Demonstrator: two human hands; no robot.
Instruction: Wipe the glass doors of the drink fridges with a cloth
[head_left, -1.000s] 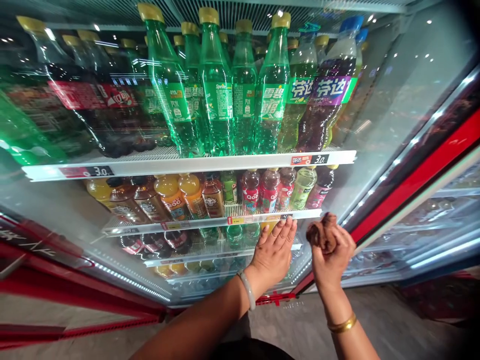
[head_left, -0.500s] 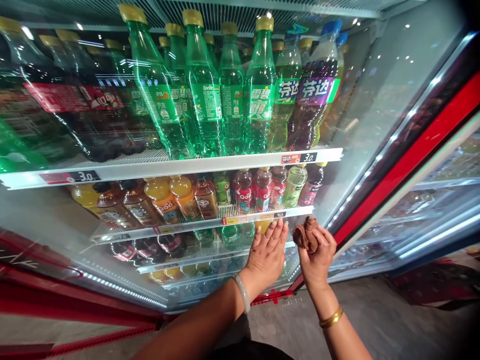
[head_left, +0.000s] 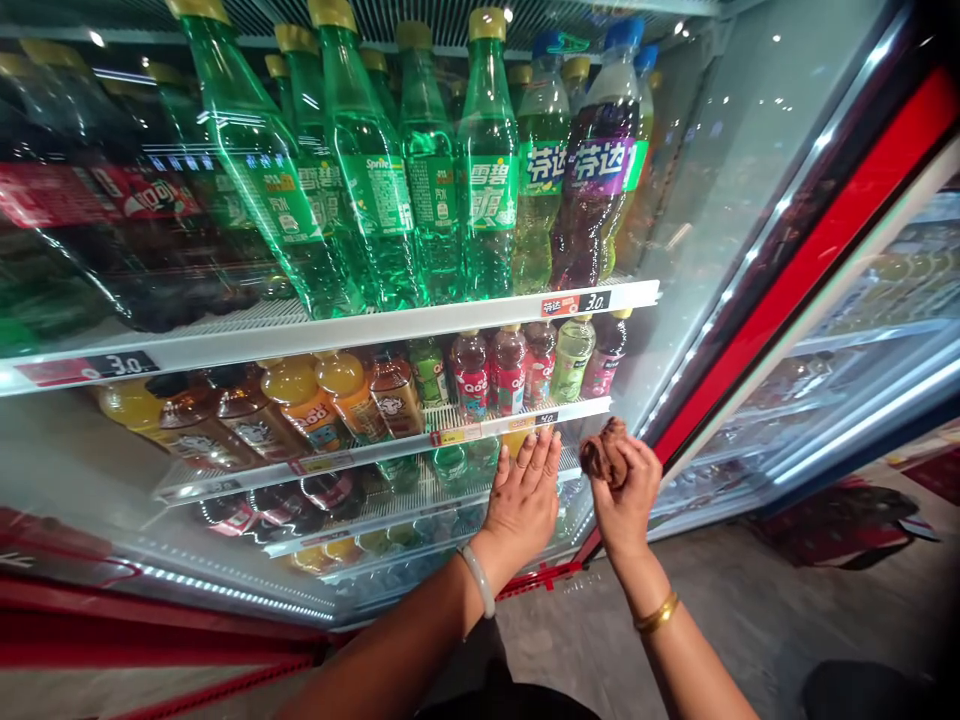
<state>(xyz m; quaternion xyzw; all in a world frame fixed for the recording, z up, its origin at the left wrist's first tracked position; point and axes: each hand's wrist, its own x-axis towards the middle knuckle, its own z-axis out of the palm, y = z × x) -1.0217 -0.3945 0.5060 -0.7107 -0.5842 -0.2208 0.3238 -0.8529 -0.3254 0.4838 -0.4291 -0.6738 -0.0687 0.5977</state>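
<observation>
My left hand is open, fingers stretched upward, and appears to lie flat on the glass front of a drinks fridge. A pale bangle circles that wrist. Bunched in the fingers of my right hand is a crumpled brown cloth, held up by the glass near the door's right edge. A gold bracelet is on the right wrist. Just above both hands runs a white shelf edge with price tags, behind which stand small juice bottles.
Green Sprite bottles, a purple-labelled bottle and dark cola bottles fill the upper shelf. The red door frame slants down on the right, beside another lit fridge. Grey floor lies below.
The view has shifted slightly, so the shelves and bottles sit further left in the picture. Both hands keep nearly the same pose, and the cloth stays in my right hand.
</observation>
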